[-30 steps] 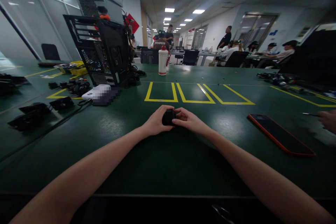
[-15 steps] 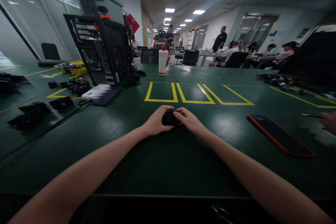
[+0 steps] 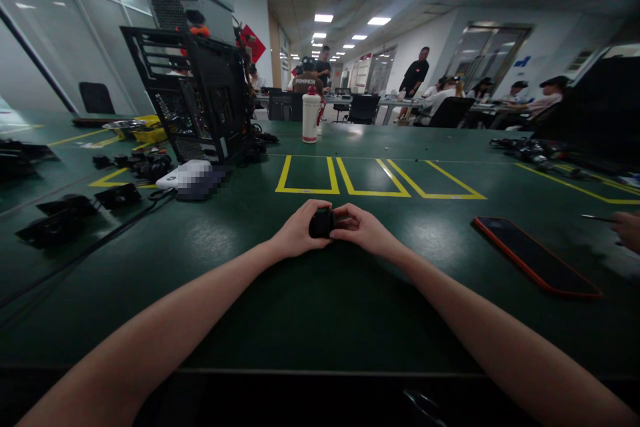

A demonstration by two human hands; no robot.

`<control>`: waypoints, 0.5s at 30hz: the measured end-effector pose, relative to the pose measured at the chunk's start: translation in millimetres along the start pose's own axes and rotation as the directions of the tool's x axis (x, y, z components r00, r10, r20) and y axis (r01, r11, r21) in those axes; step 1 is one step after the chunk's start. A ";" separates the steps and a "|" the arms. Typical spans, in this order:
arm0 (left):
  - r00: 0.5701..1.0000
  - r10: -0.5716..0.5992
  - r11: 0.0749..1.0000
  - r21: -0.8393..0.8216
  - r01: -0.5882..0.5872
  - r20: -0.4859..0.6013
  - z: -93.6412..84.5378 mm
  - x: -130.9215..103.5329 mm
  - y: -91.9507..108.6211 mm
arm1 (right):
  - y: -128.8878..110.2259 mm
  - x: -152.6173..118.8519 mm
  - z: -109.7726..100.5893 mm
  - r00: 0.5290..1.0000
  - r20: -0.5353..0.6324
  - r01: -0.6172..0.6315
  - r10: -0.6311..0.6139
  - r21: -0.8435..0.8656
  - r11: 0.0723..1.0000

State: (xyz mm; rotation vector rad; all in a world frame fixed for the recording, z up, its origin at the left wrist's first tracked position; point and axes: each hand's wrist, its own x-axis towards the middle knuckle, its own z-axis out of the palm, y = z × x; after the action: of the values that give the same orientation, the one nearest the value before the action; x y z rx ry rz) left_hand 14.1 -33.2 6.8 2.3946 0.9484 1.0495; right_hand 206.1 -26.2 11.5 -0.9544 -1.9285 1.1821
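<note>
A small black block-like part (image 3: 320, 223), too dark for its kind to show, is held just above or on the green table (image 3: 320, 307). My left hand (image 3: 296, 232) wraps around its left side, thumb at the near edge and fingers over the far edge. From the right, my right hand (image 3: 359, 229) pinches the part's right side with thumb and fingertips. The fingers partly cover the part, and its underside is hidden.
Yellow tape outlines (image 3: 307, 191) lie beyond my hands, with a white bottle (image 3: 310, 119) further back. An orange-edged phone (image 3: 535, 255) rests at right, near another person's hand (image 3: 627, 230). Left stand a black computer case (image 3: 215, 100), a white device (image 3: 185, 175) and black parts (image 3: 55, 220).
My right thumb has shifted down to the part's near right edge, and the right fingers have opened slightly around it. My left hand stays in place. A standing person in the background leans differently.
</note>
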 end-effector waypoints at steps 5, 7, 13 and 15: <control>1.000 -0.004 1.000 -0.002 0.004 0.000 -0.2 0.3 1.2 | 10.3 6.6 -0.1 0.998 -0.031 -0.049 0.046 -0.121 0.991; 1.000 0.002 1.000 -0.004 -0.002 -0.003 0.3 0.6 0.4 | 11.4 7.5 1.4 0.998 -0.031 -0.053 0.049 -0.119 0.991; 1.000 0.018 1.000 -0.005 -0.018 -0.013 0.9 0.8 -1.0 | 2.8 3.9 7.0 0.998 -0.052 -0.018 0.024 0.113 0.993; 1.000 0.017 1.000 -0.005 -0.017 -0.014 1.2 0.9 -1.3 | 1.5 3.1 6.8 0.999 -0.033 -0.026 0.029 0.083 0.996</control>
State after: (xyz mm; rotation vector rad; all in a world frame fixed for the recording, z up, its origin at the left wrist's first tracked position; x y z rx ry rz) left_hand 14.9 -31.7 5.8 2.3984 0.9298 1.0745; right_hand 199.3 -26.1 8.2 -0.9539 -1.8303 1.2433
